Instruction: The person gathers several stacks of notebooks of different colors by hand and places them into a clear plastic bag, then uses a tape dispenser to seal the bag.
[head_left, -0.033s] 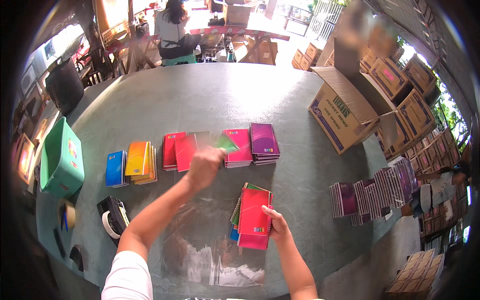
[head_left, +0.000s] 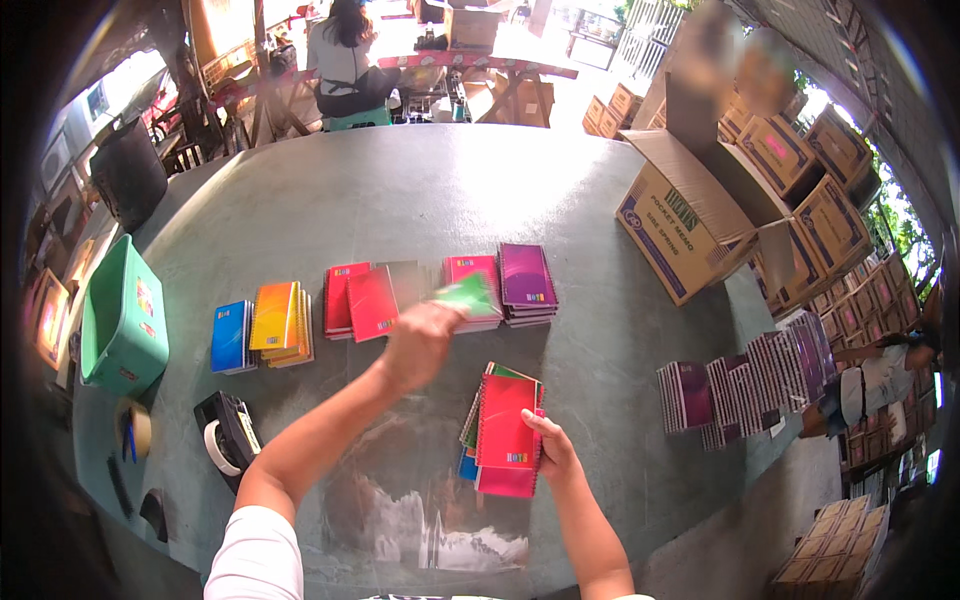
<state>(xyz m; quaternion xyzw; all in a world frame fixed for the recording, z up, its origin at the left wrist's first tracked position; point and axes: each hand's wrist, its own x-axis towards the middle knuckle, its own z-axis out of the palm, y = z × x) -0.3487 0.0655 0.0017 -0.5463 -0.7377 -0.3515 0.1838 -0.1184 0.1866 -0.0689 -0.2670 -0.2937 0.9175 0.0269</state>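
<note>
My left hand [head_left: 420,345] reaches over a row of spiral notebook stacks, fingers closed on a green notebook [head_left: 472,291], blurred by motion. Below that notebook is a pink stack [head_left: 484,265], partly covered. My right hand [head_left: 556,447] grips a loose fanned bundle of notebooks nearer me. A red notebook [head_left: 508,415] lies on top of the bundle; pink, green and blue edges stick out beneath it. Along the row stand blue notebooks [head_left: 229,335], yellow notebooks [head_left: 274,315], red notebooks [head_left: 373,303] and, at the right end, purple notebooks [head_left: 528,275].
On the grey table [head_left: 380,200] are a tape dispenser [head_left: 232,435], a green bin [head_left: 150,335] and a tape roll [head_left: 138,430] at left. Clear plastic [head_left: 470,535] lies in front. An open carton [head_left: 680,235] and purple notebook stacks [head_left: 740,395] stand right. Other people are beyond.
My left hand has moved slightly right with the green notebook, which now overlaps the pink stack more. My right hand and its bundle have hardly moved.
</note>
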